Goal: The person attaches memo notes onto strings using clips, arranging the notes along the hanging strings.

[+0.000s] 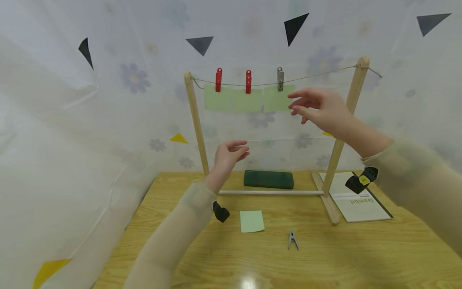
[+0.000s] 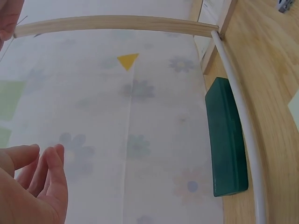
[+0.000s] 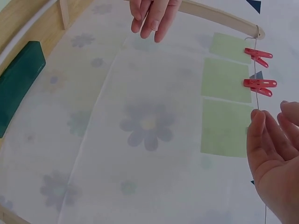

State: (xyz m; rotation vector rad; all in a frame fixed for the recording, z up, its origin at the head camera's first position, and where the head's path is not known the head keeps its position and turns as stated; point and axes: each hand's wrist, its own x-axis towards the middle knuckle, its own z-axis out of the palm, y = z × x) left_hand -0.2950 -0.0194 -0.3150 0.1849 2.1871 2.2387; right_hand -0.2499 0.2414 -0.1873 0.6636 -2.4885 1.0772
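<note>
Three pale green paper squares hang side by side from a thin string (image 1: 310, 76). Red clothespins (image 1: 218, 80) hold the left and middle papers (image 1: 247, 101), and a grey clothespin (image 1: 280, 79) holds the right paper (image 1: 276, 102). My right hand (image 1: 325, 110) is raised beside the right paper, fingers relaxed and nothing in them; its fingertips overlap the paper's edge in the head view. Lower and to the left, my left hand (image 1: 229, 156) hovers under the papers, empty, fingers loosely bent. On the table lie another green square (image 1: 252, 221) and a grey clothespin (image 1: 292, 240).
Wooden posts (image 1: 196, 120) carry the string, joined low down by a white rod (image 1: 270, 192). Behind the rod sits a dark green case (image 1: 268, 179). A booklet (image 1: 361, 204) lies by the right post's foot. A patterned white curtain (image 1: 144, 108) closes off the back.
</note>
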